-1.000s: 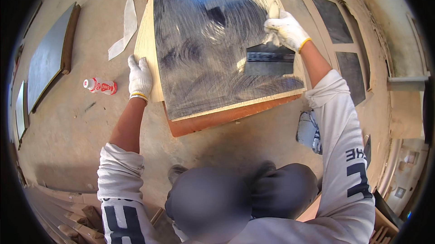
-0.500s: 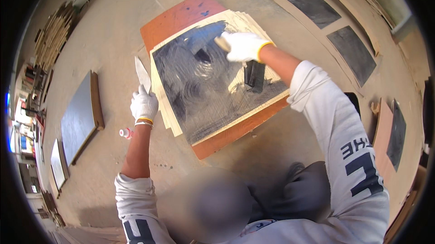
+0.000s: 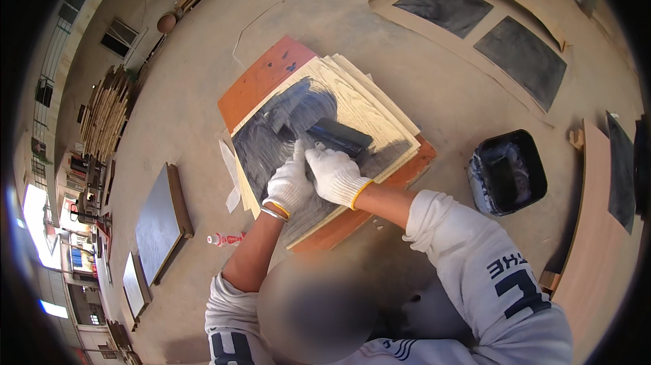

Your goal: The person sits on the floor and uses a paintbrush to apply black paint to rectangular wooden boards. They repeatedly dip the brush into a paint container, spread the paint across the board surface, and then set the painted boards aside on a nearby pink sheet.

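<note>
1. landmark = stack of pale wood boards (image 3: 369, 100), mid-scene, edges fanned, not squared up. reddish-brown board (image 3: 261, 83) under it, sticks out at far-left and near-right.
2. top of stack: dark coating (image 3: 261, 151) smeared over left and near parts, bare yellow grain on far-right part.
3. left hand (image 3: 290, 185): white knit glove, over near half of stack. index finger straight, aimed at stack's far side, others look bent. cannot tell if it grips anything.
4. right hand (image 3: 337, 176): same glove, yellow cuff edge, just right of left hand over near half of stack. fingers bent in toward left hand; cannot tell what, if anything, is pinched.
5. dark flat-sided piece (image 3: 341, 136): on or just over stack top, slanted, just beyond right hand. cannot tell if fingers touch it.
6. left of stack: white strip (image 3: 230, 175) close by its edge; white-and-red bottle (image 3: 226, 239) lying on floor near its near-left corner; farther out, blue-grey panel (image 3: 159, 219) and smaller pale panel (image 3: 135, 283).
7. right of stack: black bucket (image 3: 508, 171), open top, pale smears on outside. farther right, long tan board (image 3: 597, 188).
8. far right of stack: brown sheet (image 3: 480, 31) with two dark panels (image 3: 444, 7) on it.
</note>
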Available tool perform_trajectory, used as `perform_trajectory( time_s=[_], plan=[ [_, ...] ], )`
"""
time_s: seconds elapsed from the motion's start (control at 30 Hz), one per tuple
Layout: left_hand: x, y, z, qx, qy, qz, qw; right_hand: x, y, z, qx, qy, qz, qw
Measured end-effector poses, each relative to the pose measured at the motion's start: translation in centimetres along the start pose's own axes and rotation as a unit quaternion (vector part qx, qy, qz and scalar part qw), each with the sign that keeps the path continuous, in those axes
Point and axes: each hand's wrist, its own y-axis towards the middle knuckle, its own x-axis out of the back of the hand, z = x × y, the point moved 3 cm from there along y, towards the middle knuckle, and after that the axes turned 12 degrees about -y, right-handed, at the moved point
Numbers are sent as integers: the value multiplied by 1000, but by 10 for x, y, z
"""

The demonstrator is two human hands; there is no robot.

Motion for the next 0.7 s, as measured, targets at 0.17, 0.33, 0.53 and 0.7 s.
perform_trajectory(
  time_s=[0.17,0.33,0.53,0.7],
  plan=[
    [1,17,-3,-43,87,26,995,48,-111,-6,139,154,61,976],
    [-20,31,-37,-146,130,0,981,93,-199,-97,67,416,12,907],
    [-16,46,-74,-234,170,38,956,118,-268,-153,-121,603,-52,787],
    [6,93,-49,-216,199,-10,956,131,-272,-158,-153,650,-76,740]
  ],
)
